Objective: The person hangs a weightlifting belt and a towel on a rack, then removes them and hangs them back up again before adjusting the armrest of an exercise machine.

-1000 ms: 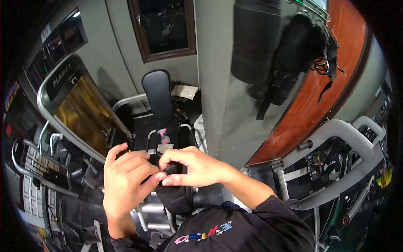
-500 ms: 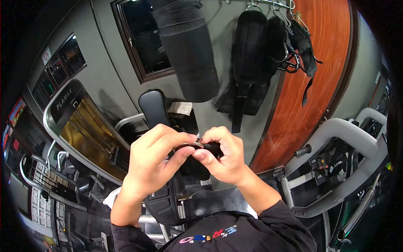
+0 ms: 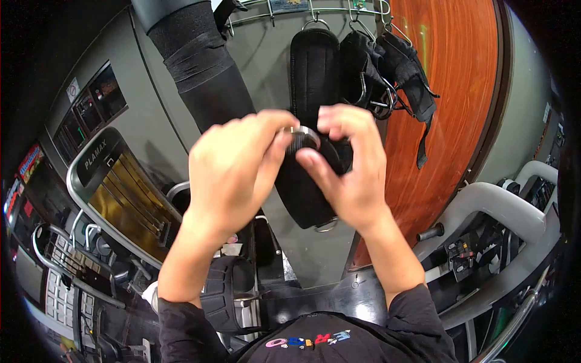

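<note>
A black padded ankle strap (image 3: 301,192) with metal rings hangs in front of me. My left hand (image 3: 233,166) is closed on its upper end, finger and thumb pinching at the metal ring (image 3: 304,130). From there the strap hangs down, a second metal ring (image 3: 327,227) showing at its bottom corner. My right hand (image 3: 358,166) is at the right side of the ring, thumb and fingers spread apart, with the thumb in front of the black webbing. Its palm side is partly hidden by the strap.
Black belts and straps, including a long padded one (image 3: 315,66), hang from a wall rack (image 3: 260,20) ahead. A black punching bag (image 3: 212,81) hangs at upper left. Weight machines stand left (image 3: 115,193) and right (image 3: 502,206), with a black bench (image 3: 227,290) below.
Both hands have risen toward the rack and brought the ankle strap up, so its length now hangs in view. My right fingers have come away from the ring and spread apart.
</note>
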A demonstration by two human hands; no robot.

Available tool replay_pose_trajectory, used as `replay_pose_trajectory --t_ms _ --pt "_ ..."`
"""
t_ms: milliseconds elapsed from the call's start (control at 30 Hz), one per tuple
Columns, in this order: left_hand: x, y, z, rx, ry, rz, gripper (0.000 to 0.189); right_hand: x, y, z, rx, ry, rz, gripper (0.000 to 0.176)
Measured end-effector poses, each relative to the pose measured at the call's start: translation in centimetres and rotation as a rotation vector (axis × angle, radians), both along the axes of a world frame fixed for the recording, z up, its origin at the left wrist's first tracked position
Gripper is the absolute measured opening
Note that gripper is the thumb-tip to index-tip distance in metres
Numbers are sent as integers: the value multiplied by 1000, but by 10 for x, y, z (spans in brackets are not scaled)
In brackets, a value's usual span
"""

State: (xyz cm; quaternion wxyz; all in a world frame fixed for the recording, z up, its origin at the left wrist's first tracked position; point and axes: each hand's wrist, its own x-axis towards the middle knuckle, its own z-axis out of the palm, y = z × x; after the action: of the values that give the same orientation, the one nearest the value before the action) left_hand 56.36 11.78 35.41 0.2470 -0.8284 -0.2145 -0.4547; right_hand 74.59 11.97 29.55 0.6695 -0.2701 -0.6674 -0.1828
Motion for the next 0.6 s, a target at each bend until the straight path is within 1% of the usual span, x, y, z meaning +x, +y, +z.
replay_pose_trajectory --t_ms 67,100,133,200,233,267,300,333,367,433,500,533,567,600 --pt "13 7 17 55 -28 44 6 6 12 18 51 1 -2 39" --pt "17 5 28 -10 -27 110 12 10 18 30 147 -66 -71 35" --pt "22 8 38 -7 -52 130 14 14 23 40 155 -113 -104 28" --pt "30 25 56 9 -87 142 16 21 33 59 156 -247 -259 20" --pt "35 37 66 46 -93 120 17 24 35 70 141 -248 -288 17" --pt "40 47 75 81 -99 98 18 28 41 79 181 -236 -348 17" --pt "46 55 84 49 -105 129 19 34 46 89 178 -244 -424 17" --pt "54 64 91 75 -113 130 21 40 53 98 176 -252 -501 17" --pt "64 65 100 45 -138 113 19 46 62 108 202 -241 -542 17" --pt "76 77 114 16 -165 100 18 56 73 120 116 -262 -571 18" --pt "82 107 117 124 -107 214 16 63 90 128 99 -283 -585 18" --pt "83 119 114 125 -109 218 16 67 102 128 72 -287 -647 18" --pt "85 128 110 181 -116 167 18 68 107 128 44 -289 -709 19" --pt "85 136 108 236 -120 117 19 71 109 126 46 -287 -706 19"
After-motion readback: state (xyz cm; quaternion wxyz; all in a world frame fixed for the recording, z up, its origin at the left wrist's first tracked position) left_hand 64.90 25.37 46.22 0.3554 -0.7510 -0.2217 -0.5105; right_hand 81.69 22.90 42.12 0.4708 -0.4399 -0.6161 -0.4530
